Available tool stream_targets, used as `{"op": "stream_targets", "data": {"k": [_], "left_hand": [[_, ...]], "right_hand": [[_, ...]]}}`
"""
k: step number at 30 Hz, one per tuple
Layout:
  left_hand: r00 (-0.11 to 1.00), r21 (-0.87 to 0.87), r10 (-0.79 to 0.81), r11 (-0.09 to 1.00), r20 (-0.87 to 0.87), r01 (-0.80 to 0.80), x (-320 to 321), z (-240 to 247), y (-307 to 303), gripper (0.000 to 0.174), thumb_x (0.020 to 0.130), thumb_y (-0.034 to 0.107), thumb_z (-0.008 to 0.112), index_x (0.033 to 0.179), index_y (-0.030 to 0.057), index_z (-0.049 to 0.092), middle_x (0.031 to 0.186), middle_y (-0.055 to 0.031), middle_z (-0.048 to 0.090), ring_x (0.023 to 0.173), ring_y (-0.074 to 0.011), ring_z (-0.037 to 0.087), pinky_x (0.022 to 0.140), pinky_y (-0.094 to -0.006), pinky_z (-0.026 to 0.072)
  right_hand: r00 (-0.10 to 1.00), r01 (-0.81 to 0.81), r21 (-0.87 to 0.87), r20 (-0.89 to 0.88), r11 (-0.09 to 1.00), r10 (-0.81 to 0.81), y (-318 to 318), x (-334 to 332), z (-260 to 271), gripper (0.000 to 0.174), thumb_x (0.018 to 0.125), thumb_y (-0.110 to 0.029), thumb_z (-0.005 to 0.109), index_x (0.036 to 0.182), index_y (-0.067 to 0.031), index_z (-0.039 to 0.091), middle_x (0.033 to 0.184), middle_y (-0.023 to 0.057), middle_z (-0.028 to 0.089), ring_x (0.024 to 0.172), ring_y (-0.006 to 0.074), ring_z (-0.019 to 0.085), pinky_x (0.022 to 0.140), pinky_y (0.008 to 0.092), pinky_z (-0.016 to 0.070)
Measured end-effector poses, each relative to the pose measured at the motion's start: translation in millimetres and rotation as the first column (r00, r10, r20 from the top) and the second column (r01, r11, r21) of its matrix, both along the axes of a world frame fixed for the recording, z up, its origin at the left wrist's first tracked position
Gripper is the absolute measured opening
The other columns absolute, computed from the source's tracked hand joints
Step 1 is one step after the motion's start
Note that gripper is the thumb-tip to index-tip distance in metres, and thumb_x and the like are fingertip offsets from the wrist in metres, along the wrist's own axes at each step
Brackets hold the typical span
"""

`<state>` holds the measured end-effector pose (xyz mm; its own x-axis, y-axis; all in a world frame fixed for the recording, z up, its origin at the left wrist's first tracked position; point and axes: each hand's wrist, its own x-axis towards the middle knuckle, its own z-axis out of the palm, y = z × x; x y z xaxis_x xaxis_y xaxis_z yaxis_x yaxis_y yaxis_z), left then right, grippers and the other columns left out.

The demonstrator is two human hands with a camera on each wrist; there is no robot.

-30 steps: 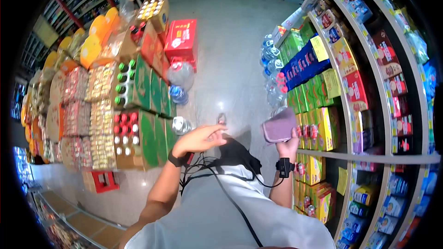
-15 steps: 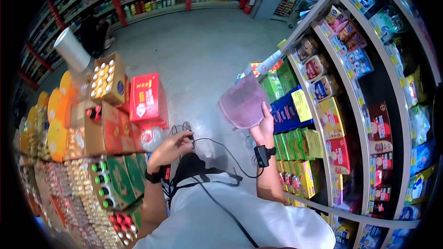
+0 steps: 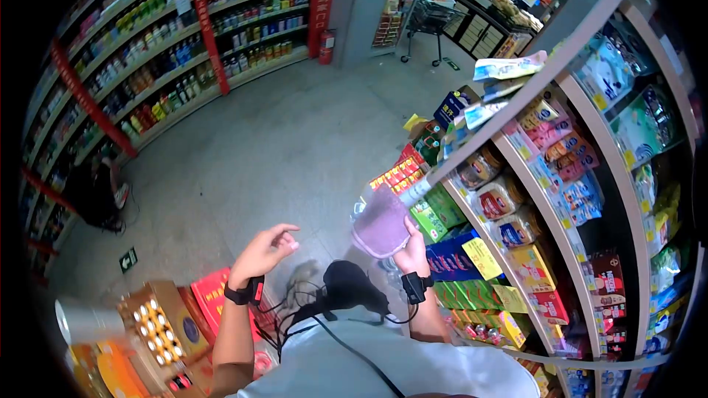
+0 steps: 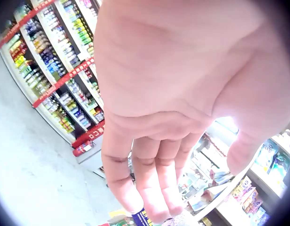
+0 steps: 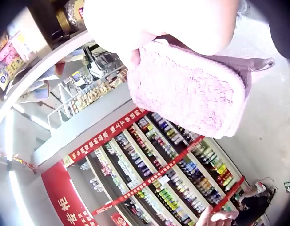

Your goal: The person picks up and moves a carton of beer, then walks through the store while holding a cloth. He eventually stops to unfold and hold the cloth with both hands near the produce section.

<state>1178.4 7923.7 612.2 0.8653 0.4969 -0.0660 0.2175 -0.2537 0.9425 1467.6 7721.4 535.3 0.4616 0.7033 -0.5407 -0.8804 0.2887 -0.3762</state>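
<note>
My right hand [image 3: 413, 252] grips a folded purple cloth [image 3: 382, 225] by its right edge, held up in front of the body. In the right wrist view the cloth [image 5: 187, 89] has a fuzzy pile, and a small loop [image 5: 262, 64] sticks out at one corner. My left hand [image 3: 262, 252] is raised on the other side with nothing in it. Its fingers [image 4: 152, 195] are loosely bent and the thumb stands apart, as the left wrist view shows.
Close on the right runs a shelf unit [image 3: 509, 140] of packaged goods, with green boxes [image 3: 472, 298] low beside it. Cartons of bottles [image 3: 158, 332] and a red box [image 3: 214, 295] stand at lower left. A dark-clothed person [image 3: 96, 191] is low by the far shelves. A shopping cart [image 3: 431, 18] stands beyond.
The view has swung up and forward along the aisle, bringing the far shelves and the cart into sight. My right hand has lifted the cloth from beside the shelf toward the front.
</note>
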Motion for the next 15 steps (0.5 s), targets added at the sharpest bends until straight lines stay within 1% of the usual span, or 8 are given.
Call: {"op": "stream_targets", "data": {"k": [4, 6, 8, 10, 11, 12, 14, 15], "left_hand": [[0.993, -0.016, -0.049, 0.999, 0.104, 0.051, 81, -8, 104, 0.027, 0.093, 0.008, 0.059, 0.117, -0.0027, 0.060, 0.084, -0.0035, 0.065, 0.080, -0.0100, 0.060, 0.076, -0.0261, 0.0498], [0.980, -0.167, 0.050, 0.986, 0.190, -0.017, 119, -35, 145, 0.021, 0.092, 0.006, 0.059, 0.111, -0.0033, 0.063, 0.084, -0.0027, 0.064, 0.078, -0.0097, 0.060, 0.075, -0.0255, 0.0498], [0.975, -0.236, 0.133, 0.968, 0.180, -0.089, 161, -59, 181, 0.015, 0.091, 0.003, 0.058, 0.103, -0.0017, 0.067, 0.082, -0.0022, 0.065, 0.077, -0.0078, 0.060, 0.073, -0.0233, 0.0478], [0.971, -0.236, 0.161, 0.965, 0.176, -0.117, 202, -67, 216, 0.011, 0.089, 0.001, 0.060, 0.097, -0.0017, 0.068, 0.082, -0.0030, 0.067, 0.076, -0.0082, 0.060, 0.073, -0.0236, 0.0480], [0.974, -0.218, 0.188, 0.963, 0.127, -0.157, 223, -48, 230, 0.005, 0.086, -0.001, 0.065, 0.090, -0.0015, 0.068, 0.080, -0.0033, 0.067, 0.074, -0.0082, 0.060, 0.071, -0.0239, 0.0479], [0.980, -0.213, 0.176, 0.965, 0.098, -0.152, 233, -39, 249, 0.005, 0.086, -0.001, 0.065, 0.090, -0.0015, 0.068, 0.080, -0.0033, 0.067, 0.074, -0.0082, 0.060, 0.071, -0.0239, 0.0479], [0.981, -0.112, 0.107, 0.990, 0.159, -0.090, 270, -19, 301, 0.003, 0.085, 0.001, 0.069, 0.084, -0.0013, 0.067, 0.077, -0.0025, 0.067, 0.074, -0.0075, 0.060, 0.069, -0.0238, 0.0473], [0.977, -0.085, 0.137, 0.989, 0.162, -0.124, 283, -15, 328, 0.010, 0.083, 0.002, 0.071, 0.076, -0.0008, 0.065, 0.073, -0.0018, 0.066, 0.072, -0.0072, 0.059, 0.068, -0.0237, 0.0462]], "right_hand": [[0.999, 0.027, 0.047, 0.038, 0.999, -0.029, 85, 49, -29, 0.042, 0.100, -0.029, 0.047, 0.132, -0.0023, 0.050, 0.132, 0.0133, 0.057, 0.121, 0.0293, 0.053, 0.109, 0.0453, 0.0356], [1.000, 0.020, -0.113, -0.007, 0.993, -0.021, 133, 68, -26, 0.042, 0.098, -0.029, 0.051, 0.131, -0.0026, 0.052, 0.131, 0.0108, 0.058, 0.120, 0.0283, 0.053, 0.108, 0.0446, 0.0360], [0.991, 0.034, -0.119, -0.125, 0.992, -0.049, 175, 110, -72, 0.040, 0.098, -0.028, 0.048, 0.128, -0.0021, 0.054, 0.125, 0.0099, 0.061, 0.116, 0.0278, 0.056, 0.105, 0.0434, 0.0389], [0.986, 0.149, 0.060, -0.088, 0.987, -0.144, 211, 163, -158, 0.040, 0.098, -0.029, 0.048, 0.126, -0.0016, 0.055, 0.121, 0.0114, 0.063, 0.111, 0.0273, 0.059, 0.100, 0.0417, 0.0441], [0.989, 0.110, 0.059, 0.094, 0.992, -0.116, 233, 171, -110, 0.039, 0.099, -0.028, 0.046, 0.123, -0.0005, 0.056, 0.116, 0.0137, 0.063, 0.107, 0.0267, 0.061, 0.096, 0.0391, 0.0478], [0.996, 0.088, -0.077, 0.003, 0.993, -0.088, 256, 207, -150, 0.037, 0.099, -0.027, 0.045, 0.122, 0.0005, 0.056, 0.116, 0.0146, 0.063, 0.107, 0.0270, 0.061, 0.096, 0.0387, 0.0477], [0.992, 0.124, -0.010, 0.002, 0.992, -0.124, 315, 236, -72, 0.037, 0.100, -0.027, 0.046, 0.122, 0.0010, 0.055, 0.118, 0.0132, 0.064, 0.108, 0.0270, 0.061, 0.098, 0.0387, 0.0466], [0.991, 0.132, -0.001, -0.032, 0.991, -0.132, 338, 254, -50, 0.037, 0.100, -0.028, 0.047, 0.122, 0.0008, 0.055, 0.119, 0.0129, 0.064, 0.108, 0.0268, 0.061, 0.099, 0.0387, 0.0459]]}}
